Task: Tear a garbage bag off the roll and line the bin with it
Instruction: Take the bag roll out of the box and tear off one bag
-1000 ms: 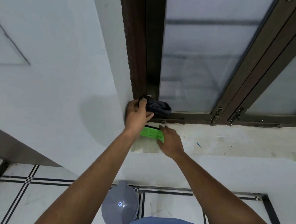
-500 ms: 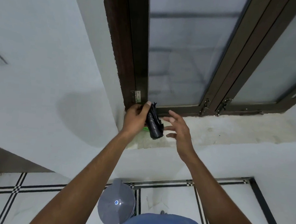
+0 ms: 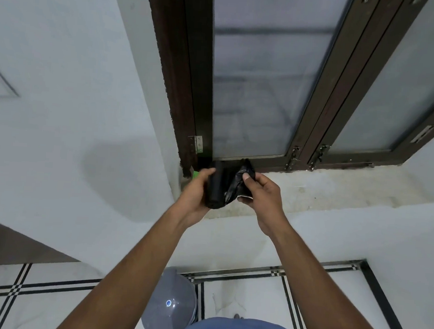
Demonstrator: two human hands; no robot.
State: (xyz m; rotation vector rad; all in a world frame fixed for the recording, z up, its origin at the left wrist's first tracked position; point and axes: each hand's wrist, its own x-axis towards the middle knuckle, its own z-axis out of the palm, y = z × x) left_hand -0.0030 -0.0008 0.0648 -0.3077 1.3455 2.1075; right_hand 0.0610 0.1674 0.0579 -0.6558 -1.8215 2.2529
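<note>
Left hand (image 3: 196, 192) is gripping the black garbage bag roll (image 3: 216, 184) above the windowsill (image 3: 336, 192); right hand (image 3: 262, 192), previously open beside it, is now pinching the loose bag end (image 3: 240, 181). Sill rightward lies bare; the grey bin (image 3: 169, 306) stands below.

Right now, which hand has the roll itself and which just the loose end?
The left hand grips the garbage bag roll; the right hand only pinches the crumpled loose bag end pulled off it.
</note>
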